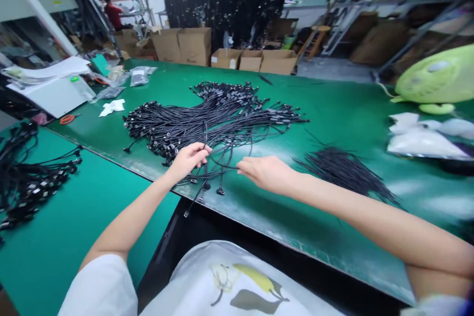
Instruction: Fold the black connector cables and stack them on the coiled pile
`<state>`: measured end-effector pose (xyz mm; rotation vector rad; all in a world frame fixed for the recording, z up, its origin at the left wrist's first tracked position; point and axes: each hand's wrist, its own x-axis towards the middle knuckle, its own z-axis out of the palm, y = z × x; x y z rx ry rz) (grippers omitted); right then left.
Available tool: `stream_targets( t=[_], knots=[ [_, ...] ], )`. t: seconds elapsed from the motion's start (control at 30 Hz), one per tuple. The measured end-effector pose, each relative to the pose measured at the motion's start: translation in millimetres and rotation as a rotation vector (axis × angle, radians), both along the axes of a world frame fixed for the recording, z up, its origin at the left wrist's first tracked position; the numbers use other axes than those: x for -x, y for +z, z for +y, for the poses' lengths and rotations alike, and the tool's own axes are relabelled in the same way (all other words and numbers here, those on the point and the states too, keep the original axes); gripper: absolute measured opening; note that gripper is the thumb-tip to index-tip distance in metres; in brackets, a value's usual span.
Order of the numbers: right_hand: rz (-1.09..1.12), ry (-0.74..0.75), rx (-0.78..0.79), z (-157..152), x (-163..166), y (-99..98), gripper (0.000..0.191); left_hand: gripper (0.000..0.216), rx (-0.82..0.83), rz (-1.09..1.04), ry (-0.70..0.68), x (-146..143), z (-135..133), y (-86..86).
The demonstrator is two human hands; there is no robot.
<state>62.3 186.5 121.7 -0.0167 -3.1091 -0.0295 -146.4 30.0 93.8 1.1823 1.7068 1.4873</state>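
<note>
Near the table's front edge, my left hand (191, 156) is closed in a pinch on a black cable (222, 164). My right hand (263, 172) pinches the same cable a little to the right, and it sags between the two hands. Several loose cables with metal-tipped plugs (220, 191) lie just under and in front of my hands, some hanging over the edge. Behind them spreads a big pile of black cables (192, 118), plugs mostly on the left. To the right of my right hand lies a bundle of thin black ties (344, 170).
More cables (40, 182) lie on the lower green surface at left. Orange-handled scissors (68, 118), a white box (55, 94) and plastic bags (142, 75) sit at the back left. A white bag (425, 138) and a green fan-like object (440, 79) are at right. Cardboard boxes (194, 45) stand beyond the table.
</note>
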Motion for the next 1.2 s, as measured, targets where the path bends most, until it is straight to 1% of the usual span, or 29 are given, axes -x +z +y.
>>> stream_targets(
  t=[0.07, 0.1, 0.13, 0.2, 0.27, 0.33, 0.37, 0.43, 0.47, 0.53, 0.57, 0.63, 0.7, 0.77, 0.8, 0.83, 0.87, 0.93, 1.0, 1.1, 1.13, 1.2],
  knots=[
    [0.033, -0.006, 0.071, -13.4, -4.7, 11.5, 0.027, 0.022, 0.014, 0.16, -0.122, -28.3, 3.1, 2.9],
    [0.063, -0.024, 0.094, -13.6, -6.5, 17.0, 0.027, 0.023, 0.037, 0.192, -0.202, -41.0, 3.0, 4.2],
    [0.102, -0.054, 0.105, -9.8, -8.2, 21.6, 0.027, 0.025, 0.076, 0.181, -0.285, -51.6, 1.8, 5.2],
    [0.181, -0.133, 0.095, 7.5, -12.8, 26.1, 0.03, 0.029, 0.178, 0.031, -0.416, -64.4, -2.8, 6.5],
    [0.238, -0.213, 0.089, 32.9, -20.8, 21.6, 0.033, 0.032, 0.212, -0.226, -0.45, -64.7, -9.5, 8.7],
    [0.275, -0.278, 0.13, 58.4, -33.3, 7.6, 0.032, 0.029, 0.145, -0.508, -0.399, -55.3, -17.7, 14.0],
    [0.292, -0.296, 0.17, 68.8, -40.9, -2.0, 0.032, 0.025, 0.082, -0.632, -0.345, -48.7, -22.2, 18.1],
    [0.326, -0.301, 0.257, 81.6, -56.2, -23.0, 0.033, 0.022, -0.08, -0.809, -0.195, -35.4, -30.7, 27.8],
    [0.34, -0.289, 0.284, 83.2, -63.2, -32.7, 0.033, 0.024, -0.16, -0.859, -0.121, -29.9, -33.9, 32.3],
    [0.353, -0.255, 0.259, 75.8, -74.1, -46.9, 0.034, 0.028, -0.276, -0.883, -0.024, -23.3, -35.9, 37.5],
    [0.354, -0.229, 0.212, 67.0, -77.9, -50.4, 0.033, 0.03, -0.29, -0.86, -0.011, -22.5, -34.0, 37.4],
    [0.347, -0.119, 0.109, 40.8, -83.0, -49.8, 0.032, 0.034, -0.217, -0.752, -0.032, -26.6, -24.5, 31.7],
    [0.314, 0.073, 0.089, 9.2, -84.2, -41.1, 0.032, 0.039, -0.099, -0.571, -0.064, -38.6, -11.0, 21.7],
    [0.262, 0.25, 0.163, -17.8, -80.6, -28.7, 0.033, 0.038, -0.031, -0.341, -0.107, -56.7, 0.2, 12.1],
    [0.246, 0.283, 0.21, -26.6, -77.1, -22.6, 0.034, 0.034, -0.013, -0.225, -0.152, -66.5, 3.3, 8.6],
    [0.245, 0.274, 0.255, -31.5, -73.0, -17.5, 0.035, 0.032, 0.009, -0.124, -0.216, -75.6, 4.4, 6.4],
    [0.256, 0.232, 0.3, -32.6, -68.6, -13.5, 0.036, 0.031, 0.039, -0.049, -0.289, -83.4, 4.0, 5.1],
    [0.304, 0.11, 0.393, -26.7, -60.8, -9.9, 0.039, 0.03, 0.118, 0.003, -0.404, -93.5, 0.3, 4.3],
    [0.38, 0.026, 0.499, -17.2, -54.7, -11.8, 0.039, 0.028, 0.176, -0.05, -0.413, -97.1, -3.2, 4.0],
    [0.612, -0.124, 0.694, -10.6, -45.4, -23.5, 0.031, 0.028, 0.136, -0.24, -0.337, -98.6, -3.1, 1.9],
    [0.664, -0.172, 0.792, -11.5, -41.9, -29.1, 0.032, 0.03, 0.108, -0.323, -0.321, -100.1, -1.8, 0.8],
    [0.652, -0.257, 1.065, -16.5, -34.7, -41.2, 0.036, 0.034, 0.057, -0.472, -0.305, -105.7, 0.9, -2.4]
  ],
)
